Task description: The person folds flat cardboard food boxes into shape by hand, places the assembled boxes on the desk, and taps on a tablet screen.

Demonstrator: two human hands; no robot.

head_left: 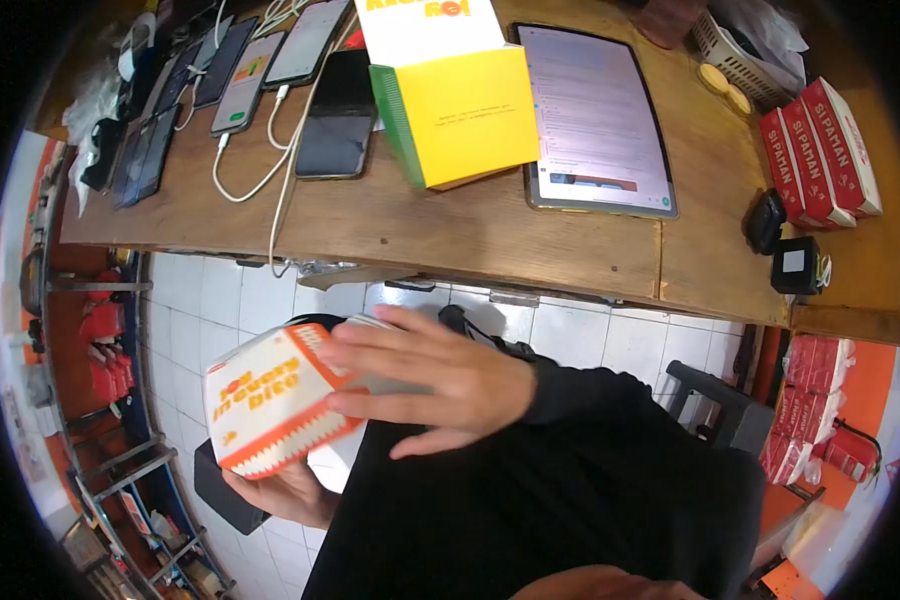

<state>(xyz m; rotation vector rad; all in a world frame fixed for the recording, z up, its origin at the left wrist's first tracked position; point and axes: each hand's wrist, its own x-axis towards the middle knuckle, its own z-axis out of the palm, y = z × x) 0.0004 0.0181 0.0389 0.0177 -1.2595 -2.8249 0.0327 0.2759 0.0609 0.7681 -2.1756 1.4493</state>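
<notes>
A white and orange cardboard food box with the words "joy in every bite" is held tilted below the table edge. My left hand grips it from underneath, its fingers partly hidden by the box. At the box's right side is my right hand, slightly blurred, with fingers stretched out and spread. Its fingertips overlap the box's side, and I cannot tell whether they press on it. Another box, yellow, green and white with similar lettering, stands on the wooden table.
Several phones with white charging cables lie at the table's left. Beside the yellow box is a tablet with a lit screen. Red "Si Paman" boxes, a black cube and a basket are at the right. A metal rack stands left.
</notes>
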